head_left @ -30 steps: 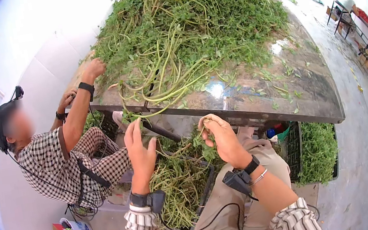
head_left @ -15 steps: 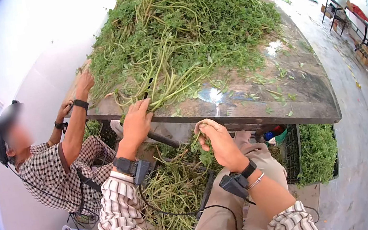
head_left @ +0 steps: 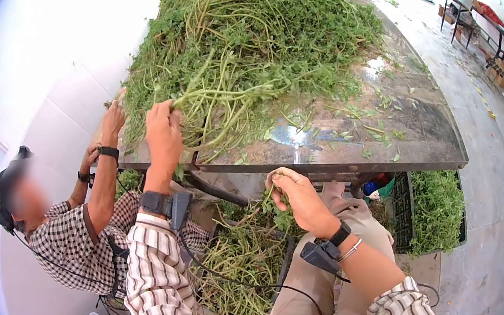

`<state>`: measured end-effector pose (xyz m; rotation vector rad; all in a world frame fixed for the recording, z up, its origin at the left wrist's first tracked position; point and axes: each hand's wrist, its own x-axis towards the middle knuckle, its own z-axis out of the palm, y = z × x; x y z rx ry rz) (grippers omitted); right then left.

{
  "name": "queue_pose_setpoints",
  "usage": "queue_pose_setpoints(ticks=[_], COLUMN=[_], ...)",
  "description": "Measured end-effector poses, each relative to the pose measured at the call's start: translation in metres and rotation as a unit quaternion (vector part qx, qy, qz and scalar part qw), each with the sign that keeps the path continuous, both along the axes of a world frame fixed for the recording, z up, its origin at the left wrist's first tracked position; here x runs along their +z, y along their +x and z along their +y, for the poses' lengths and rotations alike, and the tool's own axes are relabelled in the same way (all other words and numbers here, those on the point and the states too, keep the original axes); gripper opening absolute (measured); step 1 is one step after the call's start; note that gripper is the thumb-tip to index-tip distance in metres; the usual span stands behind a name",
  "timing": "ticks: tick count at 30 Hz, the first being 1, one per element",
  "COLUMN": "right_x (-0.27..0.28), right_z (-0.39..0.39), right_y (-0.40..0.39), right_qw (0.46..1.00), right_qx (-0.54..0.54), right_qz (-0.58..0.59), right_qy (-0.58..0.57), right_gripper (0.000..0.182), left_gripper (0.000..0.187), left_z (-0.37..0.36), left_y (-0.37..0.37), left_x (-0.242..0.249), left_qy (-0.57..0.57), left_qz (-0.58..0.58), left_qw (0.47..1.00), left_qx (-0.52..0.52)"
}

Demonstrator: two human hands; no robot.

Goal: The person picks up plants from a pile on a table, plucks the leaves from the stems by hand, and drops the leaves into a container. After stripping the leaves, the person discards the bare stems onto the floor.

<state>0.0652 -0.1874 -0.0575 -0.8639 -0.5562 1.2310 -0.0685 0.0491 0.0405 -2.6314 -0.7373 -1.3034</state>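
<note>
At eleven o'clock on the table [head_left: 392,128], the left hand [head_left: 162,129] closes around a few stems at the edge of the heap [head_left: 246,39], likely because loose ends hang nearest there. Below the table edge, at six o'clock, the right hand [head_left: 298,199] pinches a small sprig [head_left: 273,210] over the crate [head_left: 243,271], where picked greens lie. At nine o'clock, a co-worker [head_left: 72,232] reaches up to the same heap.

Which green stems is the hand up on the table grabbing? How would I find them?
Find the big pile of greens on the shiny table. At its near left edge, the left hand grips a bunch of stems. Unlike the rest, these are pulled taut sideways out of the heap.
</note>
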Motion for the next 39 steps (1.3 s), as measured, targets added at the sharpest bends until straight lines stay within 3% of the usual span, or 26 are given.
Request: queue_pose_setpoints(ticks=[13,16,20,22,26,28,37,39], right_x=[0.004,0.002,0.0,0.0,0.001,0.002,-0.007,-0.003], right_z=[0.001,0.001,0.003,0.003,0.002,0.004,0.006,0.006], right_y=[0.002,0.001,0.001,0.0,0.001,0.003,0.001,0.0], right_qw=[0.999,0.999,0.999,0.999,0.999,0.999,0.999,0.999], right_qx=[-0.027,-0.04,-0.029,-0.034,-0.029,-0.03,-0.016,-0.02], right_qz=[0.013,0.02,0.019,0.034,0.024,0.036,0.039,0.047], right_qy=[0.012,0.01,0.017,0.015,0.023,0.016,0.009,-0.003], right_gripper=[0.014,0.017,0.016,0.017,0.017,0.017,0.015,0.016], left_gripper=[0.015,0.014,0.014,0.014,0.016,0.017,0.019,0.022], left_z=[-0.003,-0.013,-0.008,-0.01,-0.01,-0.012,-0.032,-0.033], left_y=[0.017,0.017,0.02,0.023,0.014,0.01,-0.007,-0.008], left_x=[0.087,0.086,0.071,0.068,0.084,0.097,0.128,0.128], left_qy=[0.123,0.112,0.084,-0.013,-0.031,-0.056,0.053,0.087], left_qz=[-0.099,-0.064,-0.023,-0.098,-0.135,-0.218,-0.3,-0.284], left_qw=[0.985,0.988,0.996,0.995,0.989,0.974,0.952,0.955], left_qx=[0.064,0.081,0.028,-0.001,0.045,0.0,-0.041,-0.011])
